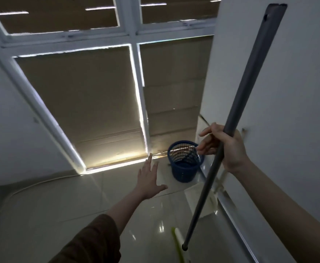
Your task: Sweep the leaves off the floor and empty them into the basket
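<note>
My right hand (225, 147) grips a long grey handle (250, 76) that slants from the upper right down to the bottom centre. Its lower end meets a green and white piece (177, 240) at the frame's bottom edge; the sweeping head is out of view. My left hand (149, 177) stretches forward over the tiles with its fingers spread and nothing in it. A blue mesh basket (183, 168) stands upright on the floor by the window, just beyond both hands. I see no leaves on the floor.
A large white-framed window (136, 95) covered with brown cardboard fills the far side. A white wall (288, 92) runs along the right with a metal rail (231, 209) at its foot. A thin cable (41, 184) lies along the left floor edge. The tiles (70, 205) are glossy.
</note>
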